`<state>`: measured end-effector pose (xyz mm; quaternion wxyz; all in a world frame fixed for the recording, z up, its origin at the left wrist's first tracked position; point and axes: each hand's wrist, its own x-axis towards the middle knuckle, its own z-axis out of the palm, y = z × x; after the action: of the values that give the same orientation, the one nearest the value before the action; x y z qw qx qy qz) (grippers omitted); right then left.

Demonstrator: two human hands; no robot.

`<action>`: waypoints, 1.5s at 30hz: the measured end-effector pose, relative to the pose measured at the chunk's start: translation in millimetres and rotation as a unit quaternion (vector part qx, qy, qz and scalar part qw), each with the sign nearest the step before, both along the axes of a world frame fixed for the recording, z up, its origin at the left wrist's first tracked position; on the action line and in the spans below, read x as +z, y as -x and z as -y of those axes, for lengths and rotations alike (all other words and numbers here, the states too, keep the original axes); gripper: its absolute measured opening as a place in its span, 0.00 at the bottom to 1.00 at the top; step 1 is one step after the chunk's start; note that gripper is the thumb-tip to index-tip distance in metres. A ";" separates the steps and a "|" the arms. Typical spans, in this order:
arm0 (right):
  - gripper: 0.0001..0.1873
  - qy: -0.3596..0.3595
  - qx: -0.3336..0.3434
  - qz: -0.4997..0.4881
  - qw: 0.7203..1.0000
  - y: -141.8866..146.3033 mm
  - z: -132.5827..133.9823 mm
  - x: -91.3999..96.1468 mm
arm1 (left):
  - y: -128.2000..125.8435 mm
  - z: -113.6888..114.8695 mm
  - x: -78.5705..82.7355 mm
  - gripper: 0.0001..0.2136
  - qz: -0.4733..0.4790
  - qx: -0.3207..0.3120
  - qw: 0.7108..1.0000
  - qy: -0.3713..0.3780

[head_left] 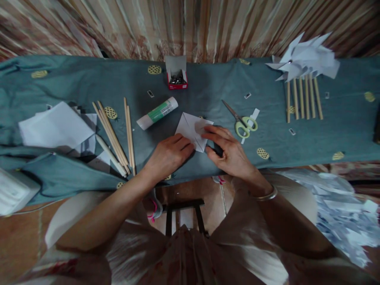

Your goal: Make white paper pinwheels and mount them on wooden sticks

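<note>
A small white square of paper (192, 130) with diagonal creases lies on the cloth in front of me. My left hand (170, 153) grips its lower left edge, the fingers curled together and pressed on it. The fingers of my right hand (227, 148) are spread, their tips touching the right side of the paper, with the thumb held apart beneath. Scissors with light green handles (242, 123) rest to the right, over a white paper strip (254, 114). Above the left hand lies a glue stick (158, 113) with a green label.
An open red box of small metal pins (177, 81) stands at the back. Wooden sticks (111, 132) and a stack of white paper (56, 126) lie left. Several paper pinwheels on sticks (308, 63) lie far right. Paper scraps (344, 217) fill a bag below the table's right side.
</note>
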<state>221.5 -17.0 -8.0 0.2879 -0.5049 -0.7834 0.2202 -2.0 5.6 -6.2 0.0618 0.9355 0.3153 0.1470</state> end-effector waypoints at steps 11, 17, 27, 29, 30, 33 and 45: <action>0.11 0.005 0.032 -0.008 0.999 7.7 1.1 -1.7 | 0.8 -3.9 -5.1 0.13 0.028 0.024 0.999 0.024; 0.07 -0.010 0.038 -0.008 0.999 14.4 3.5 0.8 | 0.5 -0.5 -3.0 0.10 0.022 0.008 0.999 -0.023; 0.05 -0.013 0.023 -0.034 0.999 13.9 17.1 -5.3 | 5.5 17.6 -2.7 0.07 0.071 -0.010 0.997 -0.022; 0.05 -0.016 0.006 -0.042 0.999 15.2 15.9 -7.7 | 5.3 18.1 -5.5 0.07 0.096 0.003 0.995 -0.005; 0.05 -0.018 -0.002 -0.047 0.999 16.0 15.0 -8.9 | 5.0 18.1 -6.9 0.07 0.105 0.011 0.994 0.002; 0.05 -0.014 -0.022 -0.053 0.998 18.6 13.0 -11.3 | 4.1 18.8 -9.3 0.09 0.123 0.031 0.992 0.018; 0.03 -0.019 -0.054 -0.047 0.997 22.2 13.5 -14.0 | 9.1 17.5 -10.9 0.07 0.136 -0.006 0.990 0.024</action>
<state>199.3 -30.5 -22.0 0.3449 -0.5303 -0.7446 0.2131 -11.1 -11.9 -17.1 0.1274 0.9072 0.3015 0.2645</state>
